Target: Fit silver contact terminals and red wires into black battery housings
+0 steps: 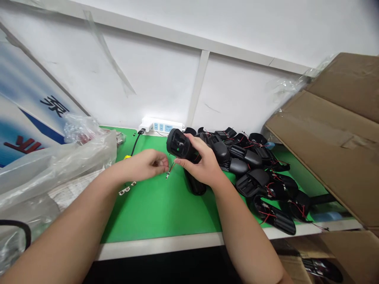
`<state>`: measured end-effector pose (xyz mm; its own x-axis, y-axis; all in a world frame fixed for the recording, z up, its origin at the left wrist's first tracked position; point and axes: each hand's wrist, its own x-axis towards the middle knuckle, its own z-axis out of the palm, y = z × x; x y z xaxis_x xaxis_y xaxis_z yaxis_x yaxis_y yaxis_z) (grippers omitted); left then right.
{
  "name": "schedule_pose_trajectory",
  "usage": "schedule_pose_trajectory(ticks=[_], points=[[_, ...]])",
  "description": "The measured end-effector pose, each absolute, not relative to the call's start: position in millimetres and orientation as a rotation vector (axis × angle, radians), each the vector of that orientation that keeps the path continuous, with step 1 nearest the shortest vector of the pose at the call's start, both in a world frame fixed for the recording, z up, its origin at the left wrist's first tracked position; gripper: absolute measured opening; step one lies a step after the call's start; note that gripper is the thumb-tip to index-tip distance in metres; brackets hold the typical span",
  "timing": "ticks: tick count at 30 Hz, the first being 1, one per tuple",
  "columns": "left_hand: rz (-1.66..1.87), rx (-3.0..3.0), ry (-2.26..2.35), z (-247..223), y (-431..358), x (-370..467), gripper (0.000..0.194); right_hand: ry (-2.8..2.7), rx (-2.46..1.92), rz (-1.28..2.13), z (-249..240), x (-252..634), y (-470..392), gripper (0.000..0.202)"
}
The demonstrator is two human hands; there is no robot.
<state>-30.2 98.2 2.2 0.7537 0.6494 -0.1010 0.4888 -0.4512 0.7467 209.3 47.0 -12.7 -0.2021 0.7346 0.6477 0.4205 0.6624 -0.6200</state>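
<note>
My right hand [203,161] is wrapped round a black plastic housing [177,145], lifted above the green mat [156,209] with its hollow end tilted toward the left. Red and black wires with a small metal-tipped connector [167,174] hang below the housing. Just left of these wires is my left hand [155,163], its fingers curled together; whatever they may hold is too small to make out. Under my right hand, another black part [195,185] lies on the mat. Small white pieces [126,190] rest near my left wrist.
Several black housings with red wires [251,157] are heaped at the right. A white power strip [162,125] stands by the wall. Clear plastic bags [97,154] lie left, and cardboard boxes [334,150] stand right. The table's white edge [166,245] runs in front.
</note>
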Motion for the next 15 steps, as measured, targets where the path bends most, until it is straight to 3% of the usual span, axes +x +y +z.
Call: schedule_pose_trajectory(ticks=[5,10,15], points=[[0.583,1.874,0.931,28.9,91.7,-34.7,0.027,-1.692,-0.876,0.656,-16.8,206.1,46.7,0.074],[0.654,1.718,0.801,37.8,78.9,-32.6,0.037,-1.572,-0.754,1.086,-14.1,201.3,42.8,0.073],[0.613,1.451,0.654,40.9,66.9,-25.7,0.022,-1.592,-0.633,1.316,-21.3,200.9,39.4,0.069]])
